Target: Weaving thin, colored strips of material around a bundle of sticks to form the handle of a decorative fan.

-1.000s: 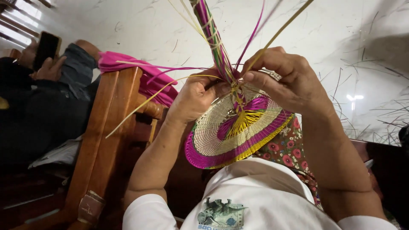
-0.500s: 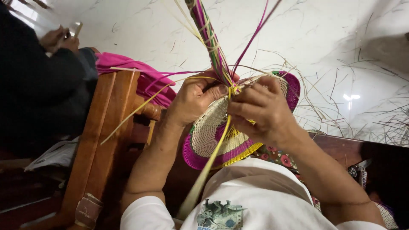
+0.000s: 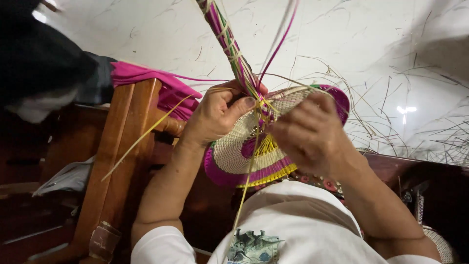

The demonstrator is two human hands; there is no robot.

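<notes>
A round woven piece (image 3: 239, 156) in cream, magenta and yellow rings is held in front of my chest. My left hand (image 3: 215, 115) grips its upper left edge, thumb pressed where a bound bundle of magenta and straw strands (image 3: 229, 46) rises from it. My right hand (image 3: 308, 134), blurred by motion, covers the piece's right side with fingers closed around strands at its rim. A long yellow strand (image 3: 244, 195) hangs down toward my white shirt. Loose straw strands fan out to the left and right.
A wooden chair arm (image 3: 117, 161) stands at my left with magenta fibre (image 3: 156, 85) draped over it. Another person in dark clothes (image 3: 44, 63) sits at upper left. Scattered straw lies on the pale floor (image 3: 391, 58). Dark wooden furniture (image 3: 430, 186) is at right.
My right hand slid from the top of the woven piece across its right side. The piece tilted and turned. The yellow strand now hangs down. The other person shifted at upper left.
</notes>
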